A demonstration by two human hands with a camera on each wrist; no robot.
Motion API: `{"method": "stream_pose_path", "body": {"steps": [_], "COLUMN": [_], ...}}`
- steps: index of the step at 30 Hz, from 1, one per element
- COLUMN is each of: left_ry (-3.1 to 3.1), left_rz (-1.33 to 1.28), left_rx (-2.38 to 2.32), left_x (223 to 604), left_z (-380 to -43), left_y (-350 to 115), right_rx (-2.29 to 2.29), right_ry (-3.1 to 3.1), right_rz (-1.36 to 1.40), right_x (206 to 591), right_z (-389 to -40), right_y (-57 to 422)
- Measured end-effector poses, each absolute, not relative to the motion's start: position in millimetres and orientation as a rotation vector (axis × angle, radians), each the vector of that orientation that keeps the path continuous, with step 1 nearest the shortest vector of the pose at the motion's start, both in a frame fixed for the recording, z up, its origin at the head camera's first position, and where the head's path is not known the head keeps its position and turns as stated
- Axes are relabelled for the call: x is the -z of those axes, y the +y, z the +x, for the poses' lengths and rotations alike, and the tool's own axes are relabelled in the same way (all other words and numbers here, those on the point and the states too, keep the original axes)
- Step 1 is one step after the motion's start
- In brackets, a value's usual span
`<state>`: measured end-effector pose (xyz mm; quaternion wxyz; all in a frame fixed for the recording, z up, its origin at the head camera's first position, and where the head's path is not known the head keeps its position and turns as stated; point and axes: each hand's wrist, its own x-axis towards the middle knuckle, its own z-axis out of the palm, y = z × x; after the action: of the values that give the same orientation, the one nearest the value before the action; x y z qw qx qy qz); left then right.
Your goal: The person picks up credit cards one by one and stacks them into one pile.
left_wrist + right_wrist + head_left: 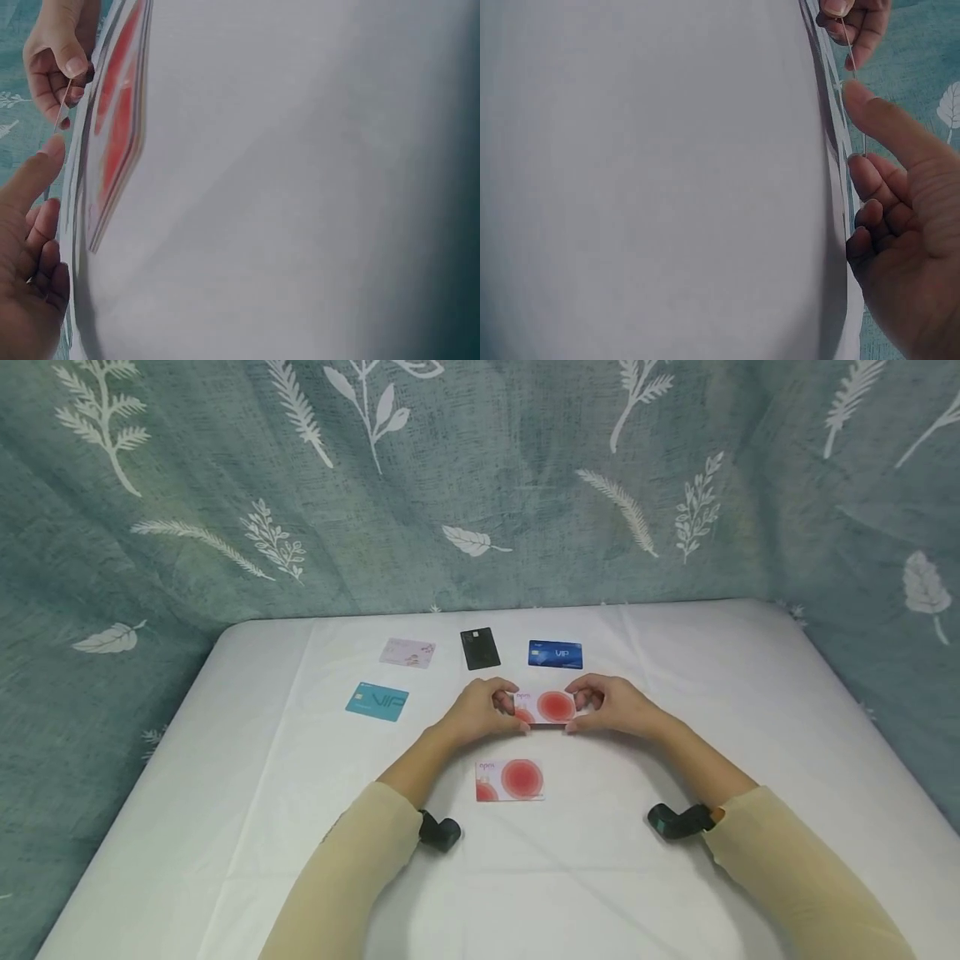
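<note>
A white card with red circles (555, 707) is held between both hands above the table. My left hand (480, 712) pinches its left end between thumb and fingers. At the right end, my right hand (621, 706) grips it the same way. Both wrist views show this card edge-on as a thin line between the hands. Nearer to me on the table lies a small stack of cards (510, 780), its top one bearing the same red circle print. The left wrist view shows the layered edges of that stack (120, 135).
Beyond the hands lie a blue VIP card (555, 654), a black card (480, 648) and a pale pink floral card (407, 652). A teal VIP card (377, 702) rests at the left. White cloth covers the table (225, 827); a green leaf-patterned curtain (480, 485) hangs behind.
</note>
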<state>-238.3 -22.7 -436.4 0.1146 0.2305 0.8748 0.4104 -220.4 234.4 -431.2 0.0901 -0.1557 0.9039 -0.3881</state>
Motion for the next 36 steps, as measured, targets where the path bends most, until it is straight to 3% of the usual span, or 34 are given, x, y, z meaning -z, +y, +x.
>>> {"method": "stream_pose_path", "body": {"steps": [36], "left_ry": [2.633], "left_rz": [0.543], "left_rx": [-1.239], "left_x": [412], "left_z": [-201], "left_y": [-60], "right_rx": [1.186], "right_ry": [2.711], "right_rz": [-0.551], "right_x": [409], "right_z": [-193], "right_y": [204]}}
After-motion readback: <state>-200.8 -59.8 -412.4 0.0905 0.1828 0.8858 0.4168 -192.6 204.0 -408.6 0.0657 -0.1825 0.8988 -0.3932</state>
